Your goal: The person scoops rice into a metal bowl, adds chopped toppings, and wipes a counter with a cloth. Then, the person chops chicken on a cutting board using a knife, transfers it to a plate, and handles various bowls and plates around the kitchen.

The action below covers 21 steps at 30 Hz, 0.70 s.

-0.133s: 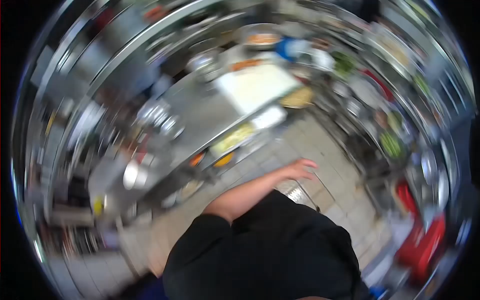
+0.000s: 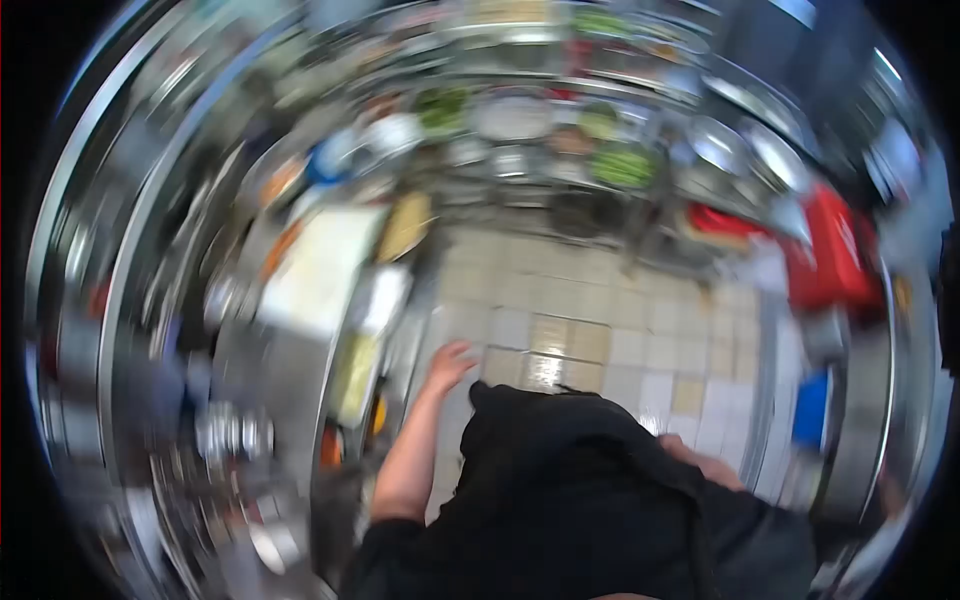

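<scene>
Hanging uncurled, the left hand (image 2: 451, 364) blurs; the right hand (image 2: 679, 448) is too hidden to tell.

A commercial-looking kitchen: steel counter (image 2: 250, 365), white cutting board (image 2: 325, 265), green food (image 2: 623, 166) in bowls, tiled floor (image 2: 640, 320)

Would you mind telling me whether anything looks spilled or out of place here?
A floor tile right of the left hand glares white; it may be wet or just reflecting light, I cannot tell. Nothing else plainly stands out through the blur.
</scene>
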Tool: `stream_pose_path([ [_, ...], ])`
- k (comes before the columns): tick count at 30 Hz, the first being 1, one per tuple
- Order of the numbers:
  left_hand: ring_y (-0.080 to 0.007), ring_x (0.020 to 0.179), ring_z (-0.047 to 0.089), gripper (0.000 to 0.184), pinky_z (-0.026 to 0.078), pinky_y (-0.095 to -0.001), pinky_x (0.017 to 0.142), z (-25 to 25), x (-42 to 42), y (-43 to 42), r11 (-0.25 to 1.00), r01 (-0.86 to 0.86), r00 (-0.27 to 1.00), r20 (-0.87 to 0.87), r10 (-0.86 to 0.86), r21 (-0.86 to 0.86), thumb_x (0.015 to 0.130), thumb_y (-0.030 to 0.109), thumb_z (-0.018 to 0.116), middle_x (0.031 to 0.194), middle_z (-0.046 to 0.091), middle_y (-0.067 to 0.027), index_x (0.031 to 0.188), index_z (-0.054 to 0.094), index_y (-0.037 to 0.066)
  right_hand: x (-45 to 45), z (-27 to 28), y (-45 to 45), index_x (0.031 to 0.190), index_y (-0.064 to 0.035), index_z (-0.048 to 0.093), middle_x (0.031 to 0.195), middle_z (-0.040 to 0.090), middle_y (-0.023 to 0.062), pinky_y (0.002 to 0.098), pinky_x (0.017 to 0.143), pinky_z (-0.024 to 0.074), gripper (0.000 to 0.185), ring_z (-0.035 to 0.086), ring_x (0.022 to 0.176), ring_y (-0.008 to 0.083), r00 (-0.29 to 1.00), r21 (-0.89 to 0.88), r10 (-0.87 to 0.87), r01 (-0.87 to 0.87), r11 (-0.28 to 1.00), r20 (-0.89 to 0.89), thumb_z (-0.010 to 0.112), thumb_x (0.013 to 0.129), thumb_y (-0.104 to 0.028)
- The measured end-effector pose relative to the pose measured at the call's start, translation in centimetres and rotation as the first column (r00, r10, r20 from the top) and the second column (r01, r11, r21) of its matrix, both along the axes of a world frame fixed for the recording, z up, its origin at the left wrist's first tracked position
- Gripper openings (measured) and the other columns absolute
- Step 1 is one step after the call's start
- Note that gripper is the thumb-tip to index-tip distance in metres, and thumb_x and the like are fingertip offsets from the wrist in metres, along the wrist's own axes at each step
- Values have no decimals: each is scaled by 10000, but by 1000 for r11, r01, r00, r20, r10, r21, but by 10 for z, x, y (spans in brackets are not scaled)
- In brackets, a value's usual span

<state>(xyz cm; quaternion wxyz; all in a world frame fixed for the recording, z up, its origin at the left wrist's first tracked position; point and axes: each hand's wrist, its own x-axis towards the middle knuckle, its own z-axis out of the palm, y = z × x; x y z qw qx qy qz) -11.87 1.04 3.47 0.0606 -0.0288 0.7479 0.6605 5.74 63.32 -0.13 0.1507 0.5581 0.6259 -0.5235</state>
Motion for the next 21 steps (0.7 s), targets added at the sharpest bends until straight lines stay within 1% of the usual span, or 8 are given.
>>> stream_pose_path([
  [2,-215,910,636,356,518,-339,778,-102,72,-97,972,6,957,284,62,-234,725,106,756,991,661,-115,1043,642,-6,77,-53,-137,890,-94,551,708,555,64,364,484,481,105,565,544,202,988,-172,18,9,985,155,533,912,-195],
  [3,-184,703,639,280,525,-307,619,-84,93,-158,950,-73,894,402,197,-302,734,57,723,821,652,-102,993,643,-14,118,-74,-209,889,-95,556,711,561,55,366,492,486,98,570,538,199,972,-255,46,15,967,231,544,911,-190],
  [4,-165,589,616,229,502,-285,509,-92,96,-176,970,-178,862,449,234,-163,746,-28,651,712,620,-99,973,625,-31,130,-110,-227,873,-94,554,715,570,49,363,504,489,89,575,538,194,979,-279,-59,113,954,193,535,907,-174],
  [7,-189,618,622,270,520,-303,515,-80,88,-154,963,-258,770,587,252,-75,762,-102,575,770,632,-130,1031,577,-76,126,-105,-232,829,-65,583,743,574,53,332,488,492,89,570,556,169,964,-244,-183,228,943,193,534,888,-108],
  [10,-175,630,622,243,516,-292,534,-70,41,-144,980,-57,807,569,157,-190,780,-46,629,816,649,-117,1022,608,-55,102,-112,-253,799,-93,569,702,563,49,323,456,480,86,563,535,162,971,-289,-222,240,927,93,521,870,-88],
  [12,-150,629,608,209,501,-284,557,-66,-10,-120,897,161,911,412,26,-412,805,30,669,845,661,-90,1006,644,-21,86,-117,-241,825,-104,586,676,560,49,316,428,463,88,555,519,162,959,-321,-283,266,909,-5,515,841,-52],
  [14,-118,653,587,182,482,-270,607,-71,-74,-93,883,215,945,318,-80,-417,817,81,681,866,668,-64,983,669,8,68,-107,-232,869,-109,603,754,597,46,293,462,471,123,575,565,164,938,-266,-342,317,910,-50,515,834,-31],
  [21,-73,726,545,156,441,-216,667,34,-260,142,939,344,939,-16,-344,-15,867,119,655,831,629,8,984,657,15,62,-32,-158,905,-108,607,807,612,42,288,506,488,86,615,645,161,845,-72,-531,527,847,-57,547,853,-75],
])
